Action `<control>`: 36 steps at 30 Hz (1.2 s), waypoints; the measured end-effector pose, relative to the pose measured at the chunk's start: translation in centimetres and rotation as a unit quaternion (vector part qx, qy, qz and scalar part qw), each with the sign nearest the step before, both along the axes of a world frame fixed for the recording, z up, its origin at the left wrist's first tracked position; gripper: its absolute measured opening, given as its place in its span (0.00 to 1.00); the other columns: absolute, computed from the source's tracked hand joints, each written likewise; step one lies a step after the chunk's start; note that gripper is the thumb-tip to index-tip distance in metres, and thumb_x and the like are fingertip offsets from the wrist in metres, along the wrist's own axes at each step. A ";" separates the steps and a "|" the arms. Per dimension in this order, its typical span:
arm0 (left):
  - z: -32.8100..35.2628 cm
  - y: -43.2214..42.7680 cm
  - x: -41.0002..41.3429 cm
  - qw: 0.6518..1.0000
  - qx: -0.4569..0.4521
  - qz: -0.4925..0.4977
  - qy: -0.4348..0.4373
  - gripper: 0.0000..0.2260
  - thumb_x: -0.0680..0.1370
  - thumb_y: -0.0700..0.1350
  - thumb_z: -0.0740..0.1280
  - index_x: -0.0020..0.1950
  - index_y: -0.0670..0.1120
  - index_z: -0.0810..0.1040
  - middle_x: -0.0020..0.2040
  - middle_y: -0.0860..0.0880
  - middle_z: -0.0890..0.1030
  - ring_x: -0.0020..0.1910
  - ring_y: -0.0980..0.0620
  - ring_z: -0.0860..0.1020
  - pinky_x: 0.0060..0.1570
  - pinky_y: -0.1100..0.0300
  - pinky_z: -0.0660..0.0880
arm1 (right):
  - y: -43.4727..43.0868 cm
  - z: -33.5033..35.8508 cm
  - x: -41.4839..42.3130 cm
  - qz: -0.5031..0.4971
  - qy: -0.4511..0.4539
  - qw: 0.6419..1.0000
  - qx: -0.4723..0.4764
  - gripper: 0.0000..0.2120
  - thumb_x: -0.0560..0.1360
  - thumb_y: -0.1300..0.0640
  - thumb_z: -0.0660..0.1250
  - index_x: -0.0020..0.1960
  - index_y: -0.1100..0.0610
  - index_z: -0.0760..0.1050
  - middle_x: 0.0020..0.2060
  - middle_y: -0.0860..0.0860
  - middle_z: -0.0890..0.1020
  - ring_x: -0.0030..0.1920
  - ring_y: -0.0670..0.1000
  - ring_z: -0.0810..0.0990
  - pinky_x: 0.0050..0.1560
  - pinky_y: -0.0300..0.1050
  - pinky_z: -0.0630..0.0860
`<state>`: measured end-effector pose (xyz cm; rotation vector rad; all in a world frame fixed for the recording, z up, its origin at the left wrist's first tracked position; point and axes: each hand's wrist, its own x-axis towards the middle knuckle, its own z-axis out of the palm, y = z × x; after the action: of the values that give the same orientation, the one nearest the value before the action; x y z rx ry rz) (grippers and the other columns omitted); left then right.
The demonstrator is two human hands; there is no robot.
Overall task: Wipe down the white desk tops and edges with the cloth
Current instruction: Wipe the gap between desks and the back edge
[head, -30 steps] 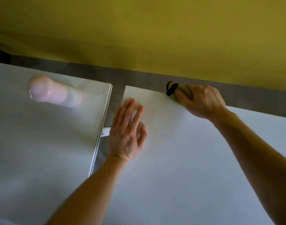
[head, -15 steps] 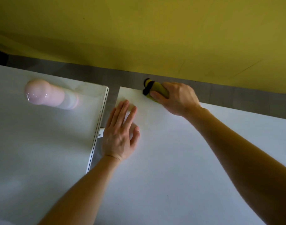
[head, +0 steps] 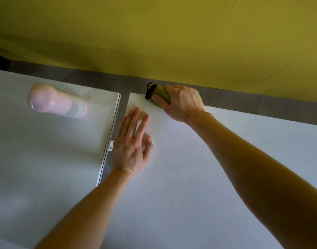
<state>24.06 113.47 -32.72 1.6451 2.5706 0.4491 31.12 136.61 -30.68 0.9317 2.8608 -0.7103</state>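
Seen from above, two white desks stand side by side in front of a yellow wall (head: 172,42), with a narrow grey gap (head: 122,108) between them. The right hand (head: 182,103) reaches to the far edge of the right-hand desk (head: 199,177), close to its far left corner, and its fingers and thumb curl around a folded yellow-green cloth (head: 160,92) with a black trim. The cloth rests right on that far edge, its black end pointing left, and part of it is hidden under the hand. The left hand (head: 131,144) lies flat on the same desk top near its left edge, palm down, fingers straight and close together, holding nothing. The two hands are near each other but apart, the left nearer the person. On the left-hand desk (head: 37,159) stands a pale pink, rounded bottle (head: 53,102), blurred, towards the far side. Both bare forearms stretch in from the bottom of the view.
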 end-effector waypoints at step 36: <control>-0.7 0.4 -0.3 1.000 0.027 0.001 0.014 0.29 0.85 0.50 0.63 0.86 0.44 0.66 0.87 0.41 0.62 0.87 0.42 0.59 0.84 0.42 0.61 | -2.5 0.6 -3.3 -0.074 -0.011 0.997 0.004 0.26 0.82 0.28 0.61 0.52 0.50 0.82 0.49 0.55 0.85 0.50 0.61 0.82 0.45 0.50 0.63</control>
<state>23.75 113.92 -33.41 1.6778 2.6030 0.5022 27.78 134.10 -30.05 1.1545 2.7989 -0.6959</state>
